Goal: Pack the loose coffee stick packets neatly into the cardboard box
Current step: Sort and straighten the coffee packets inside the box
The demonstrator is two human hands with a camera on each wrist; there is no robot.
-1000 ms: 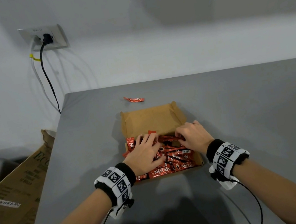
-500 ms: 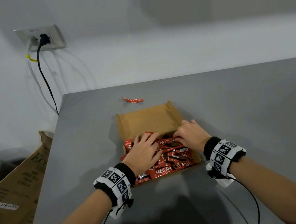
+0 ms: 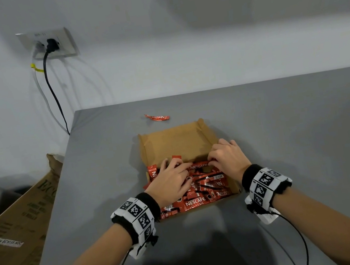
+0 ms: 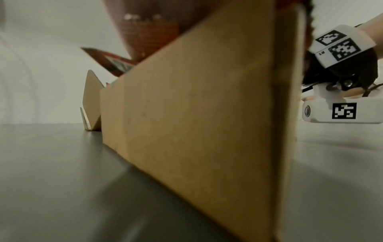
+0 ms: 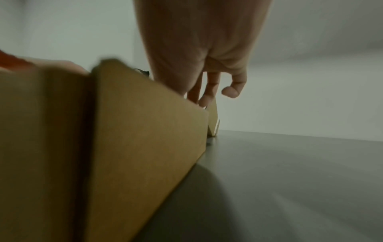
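An open brown cardboard box (image 3: 175,142) sits mid-table, its near half heaped with red coffee stick packets (image 3: 201,193). My left hand (image 3: 173,179) lies on the heap with its fingers spread and fairly straight, one fingertip at the left end of a crosswise packet (image 3: 199,165). At that packet's right end, my right hand (image 3: 225,158) pinches it with curled fingers. One loose packet (image 3: 157,117) lies on the table beyond the box. The wrist views show mostly the box wall (image 4: 186,114) (image 5: 124,131) and the fingers (image 5: 207,96) of my right hand hanging over the rim.
The grey table (image 3: 295,137) ends at a wall behind and at its left edge. A wall socket (image 3: 49,44) with hanging cables is at the upper left. A large cardboard carton (image 3: 19,223) stands on the floor to the left.
Both hands have shifted a little toward the far side of the heap. One packet now lies straight across between their fingertips.
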